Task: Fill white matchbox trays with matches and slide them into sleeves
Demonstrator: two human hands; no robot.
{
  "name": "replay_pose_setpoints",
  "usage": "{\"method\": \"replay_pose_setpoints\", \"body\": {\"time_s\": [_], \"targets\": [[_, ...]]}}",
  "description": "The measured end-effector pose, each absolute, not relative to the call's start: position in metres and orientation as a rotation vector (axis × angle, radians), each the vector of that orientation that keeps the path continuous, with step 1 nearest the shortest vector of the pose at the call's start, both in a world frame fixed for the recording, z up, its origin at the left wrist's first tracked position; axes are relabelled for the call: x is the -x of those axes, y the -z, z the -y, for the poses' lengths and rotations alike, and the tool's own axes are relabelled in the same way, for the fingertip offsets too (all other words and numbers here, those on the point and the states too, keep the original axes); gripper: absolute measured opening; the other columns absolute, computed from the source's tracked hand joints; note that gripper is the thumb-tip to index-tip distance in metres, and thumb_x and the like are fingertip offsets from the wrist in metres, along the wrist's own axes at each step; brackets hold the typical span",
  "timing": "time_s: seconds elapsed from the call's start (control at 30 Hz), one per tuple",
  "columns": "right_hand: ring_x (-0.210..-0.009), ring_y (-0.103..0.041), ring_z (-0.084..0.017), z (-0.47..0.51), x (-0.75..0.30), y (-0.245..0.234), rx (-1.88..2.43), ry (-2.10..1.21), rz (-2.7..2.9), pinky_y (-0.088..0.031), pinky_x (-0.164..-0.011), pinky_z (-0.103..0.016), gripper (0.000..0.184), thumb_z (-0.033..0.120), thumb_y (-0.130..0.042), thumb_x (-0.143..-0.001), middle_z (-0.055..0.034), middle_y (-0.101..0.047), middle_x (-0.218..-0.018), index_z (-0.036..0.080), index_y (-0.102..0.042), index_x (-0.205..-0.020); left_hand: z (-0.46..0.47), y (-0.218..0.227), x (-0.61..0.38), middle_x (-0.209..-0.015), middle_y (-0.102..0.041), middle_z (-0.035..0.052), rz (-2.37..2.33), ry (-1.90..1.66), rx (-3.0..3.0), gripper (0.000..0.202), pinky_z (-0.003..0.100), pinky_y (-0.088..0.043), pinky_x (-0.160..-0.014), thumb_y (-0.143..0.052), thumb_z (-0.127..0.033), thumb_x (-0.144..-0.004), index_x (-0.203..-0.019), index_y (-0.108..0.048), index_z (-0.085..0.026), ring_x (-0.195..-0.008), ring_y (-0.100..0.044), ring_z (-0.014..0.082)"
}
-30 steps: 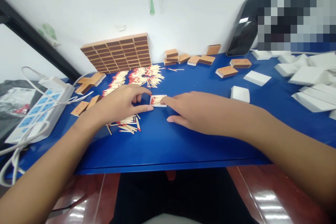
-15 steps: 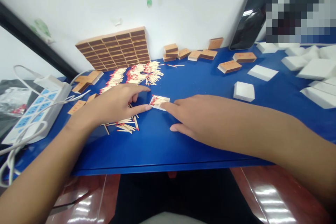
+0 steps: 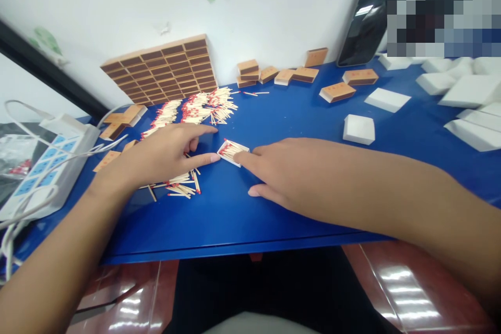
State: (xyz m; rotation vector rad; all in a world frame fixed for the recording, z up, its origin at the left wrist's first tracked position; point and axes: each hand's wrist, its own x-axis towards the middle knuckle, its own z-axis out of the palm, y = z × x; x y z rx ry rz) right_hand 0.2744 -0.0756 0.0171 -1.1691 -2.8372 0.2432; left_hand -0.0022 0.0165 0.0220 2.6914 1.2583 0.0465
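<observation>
Apparently a brace: left hand [image 3: 166,152], thumb and forefinger wide, thumb at left corner of matchbox tray [image 3: 228,160], right of loose matches [image 3: 180,188]. Right hand [image 3: 289,167] grasps nothing, thumb clear; forefinger on packed matches [image 3: 228,151], perhaps levelling them.

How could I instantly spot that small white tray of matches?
On the glossy blue table, look between the bare left hand and right hand. There lies a small, white, rectangular tray. Red-tipped wooden matches show inside it, unlike the plain white box-shaped pieces further right.
</observation>
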Motion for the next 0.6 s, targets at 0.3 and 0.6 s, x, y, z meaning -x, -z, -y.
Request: {"method": "replay_pose_setpoints", "body": {"time_s": [0.3, 0.6], "targets": [[-0.085, -0.075, -0.026, 0.07, -0.27, -0.025, 1.259, -0.32, 2.878, -0.045, -0.07, -0.033, 0.04, 0.037, -0.061, -0.108, -0.0122, -0.081, -0.109, 0.019, -0.066, -0.143, -0.017, -0.023, 0.001, -0.08, -0.065, 0.0014, -1.25, -0.031, -2.685, 0.073, 0.03, -0.04, -0.062, -0.063, -0.072, -0.096, -0.151, -0.064, -0.024, -0.068, -0.057, 0.0186], [-0.096, -0.075, -0.03, 0.055, -0.261, -0.026, 1.303, -0.329, 2.865, -0.046, -0.073, -0.035, 0.048, 0.038, -0.06, -0.109, -0.015, -0.079, -0.117, 0.02, -0.057, -0.152, -0.018, -0.023, 0.0, -0.076, -0.064, 0.0007, -1.225, -0.039, -2.71, 0.07, 0.03, -0.037, -0.059, -0.06, -0.071, -0.098, -0.149, -0.065, -0.023, -0.063, -0.055, 0.0176]]}}
